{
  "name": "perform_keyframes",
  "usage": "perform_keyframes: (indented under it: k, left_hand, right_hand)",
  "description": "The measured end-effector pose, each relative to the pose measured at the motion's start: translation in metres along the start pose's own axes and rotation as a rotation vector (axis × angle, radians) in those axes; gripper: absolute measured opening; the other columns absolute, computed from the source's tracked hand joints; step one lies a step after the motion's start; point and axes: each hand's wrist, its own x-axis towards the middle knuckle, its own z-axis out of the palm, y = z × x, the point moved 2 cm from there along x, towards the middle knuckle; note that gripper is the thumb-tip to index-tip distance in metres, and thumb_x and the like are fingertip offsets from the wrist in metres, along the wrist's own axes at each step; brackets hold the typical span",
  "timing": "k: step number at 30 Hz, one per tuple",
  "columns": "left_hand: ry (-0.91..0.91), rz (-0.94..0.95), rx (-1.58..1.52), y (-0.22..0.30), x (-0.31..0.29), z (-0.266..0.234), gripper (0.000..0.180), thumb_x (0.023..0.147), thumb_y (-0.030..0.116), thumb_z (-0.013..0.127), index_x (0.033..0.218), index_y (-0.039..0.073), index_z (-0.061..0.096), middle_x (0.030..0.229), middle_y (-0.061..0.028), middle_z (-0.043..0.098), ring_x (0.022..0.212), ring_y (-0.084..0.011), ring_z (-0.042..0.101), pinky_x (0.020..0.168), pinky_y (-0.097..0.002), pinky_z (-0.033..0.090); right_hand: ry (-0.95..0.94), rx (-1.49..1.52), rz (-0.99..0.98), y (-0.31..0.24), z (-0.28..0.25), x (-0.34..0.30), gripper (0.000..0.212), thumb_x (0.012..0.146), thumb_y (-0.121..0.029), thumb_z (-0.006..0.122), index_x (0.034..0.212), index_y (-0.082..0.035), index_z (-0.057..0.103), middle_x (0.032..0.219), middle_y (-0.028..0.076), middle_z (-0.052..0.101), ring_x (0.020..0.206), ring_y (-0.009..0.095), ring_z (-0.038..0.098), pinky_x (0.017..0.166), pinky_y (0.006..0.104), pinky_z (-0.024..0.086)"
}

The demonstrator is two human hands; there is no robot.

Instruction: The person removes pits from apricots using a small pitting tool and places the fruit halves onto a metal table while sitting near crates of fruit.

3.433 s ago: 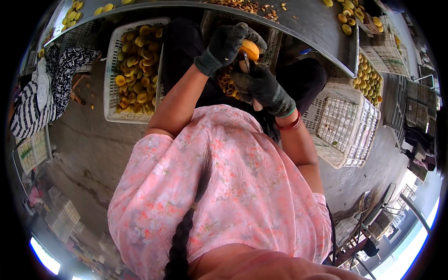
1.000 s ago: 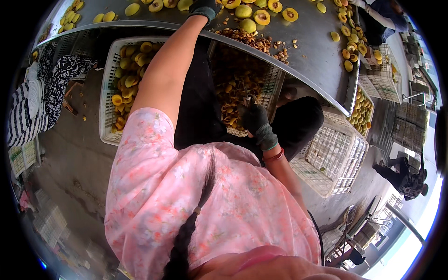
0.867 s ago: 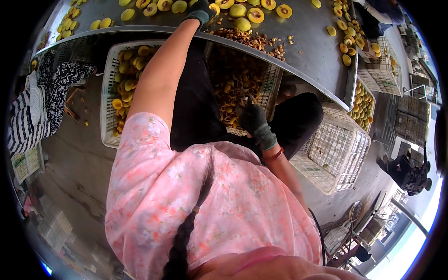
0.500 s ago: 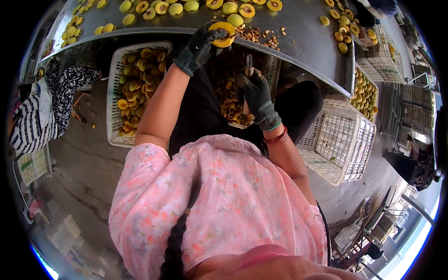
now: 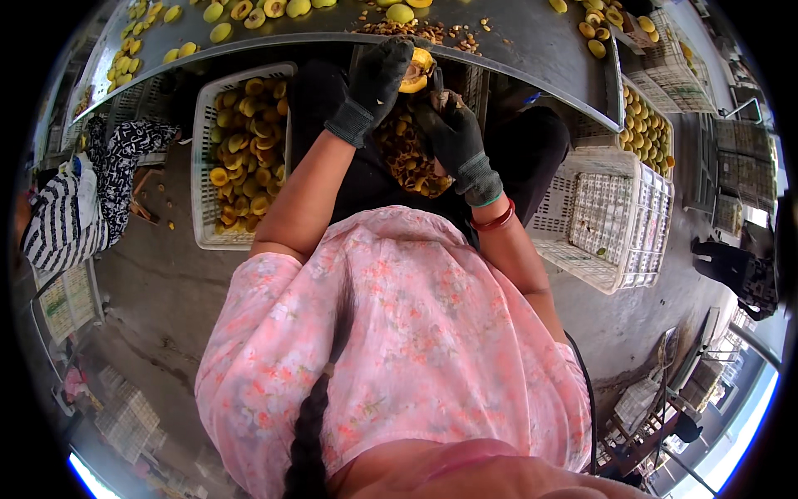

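In my gloved left hand (image 5: 378, 87) is a halved yellow peach (image 5: 415, 73), its cut face with the brown hollow turned toward my right. My gloved right hand (image 5: 455, 131) is closed round a small pitting tool (image 5: 437, 79) with a looped metal end. The loop stands close beside the peach half; I cannot tell whether they touch. Both hands are just before the metal table's near edge. Beneath them, a bin of peach scraps and peelings (image 5: 409, 158) sits between my knees, partly hidden by my hands.
A white crate (image 5: 199, 166) of peach halves stands left of my legs. On the metal table (image 5: 532, 62) lie whole and cut peaches and loose pits (image 5: 440, 35). At my right are an overturned white crate (image 5: 603, 220) and a crate of peaches (image 5: 644, 125). A person in stripes (image 5: 66, 220) sits left.
My left hand has shifted right and turned the peach half toward the tool. The right hand is slightly higher, and the two hands are closer together. The view has shifted slightly.
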Motion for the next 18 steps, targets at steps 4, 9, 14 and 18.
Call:
perform_keyframes:
  k: [4,9,14,18]
  left_hand:
    - [0.118,-0.163,-0.264,0.023,-0.003,0.007,0.025,0.091,0.020,0.054,0.102,0.000,0.060,0.094,-0.0084,0.064,0.087,-0.0152,0.059,0.078,-0.0278,0.046]
    - [0.103,-0.217,-0.260,0.019,-0.010,0.013,0.029,0.093,0.024,0.047,0.102,0.000,0.060,0.094,-0.0095,0.064,0.087,-0.0176,0.060,0.078,-0.0282,0.047]
    - [-0.016,-0.225,-0.227,0.031,-0.010,0.011,0.038,0.097,0.025,0.030,0.108,0.001,0.058,0.101,-0.0107,0.063,0.092,-0.0184,0.061,0.081,-0.0285,0.049]
    - [0.093,-0.210,-0.260,0.042,-0.006,0.014,0.043,0.097,0.030,0.029,0.107,0.000,0.058,0.100,-0.0104,0.063,0.090,-0.0185,0.061,0.082,-0.0286,0.048]
  right_hand:
    - [0.009,-0.055,-0.087,0.004,-0.001,-0.004,0.002,0.087,-0.007,0.055,0.088,-0.006,0.053,0.062,-0.003,0.050,0.049,0.006,0.045,0.042,0.0215,0.034]
    - [0.059,-0.588,-0.542,-0.013,0.000,-0.008,0.013,0.081,-0.002,0.057,0.092,-0.003,0.051,0.067,0.003,0.053,0.058,0.018,0.053,0.053,0.0296,0.042]
    - [-0.024,-0.571,-0.395,-0.025,-0.004,-0.014,0.018,0.077,0.000,0.057,0.094,-0.001,0.050,0.075,0.013,0.053,0.068,0.028,0.054,0.061,0.0318,0.044]
    - [0.073,-0.569,-0.545,-0.027,0.001,-0.015,0.019,0.079,-0.001,0.055,0.098,-0.001,0.052,0.077,0.012,0.055,0.071,0.023,0.054,0.065,0.0287,0.044]
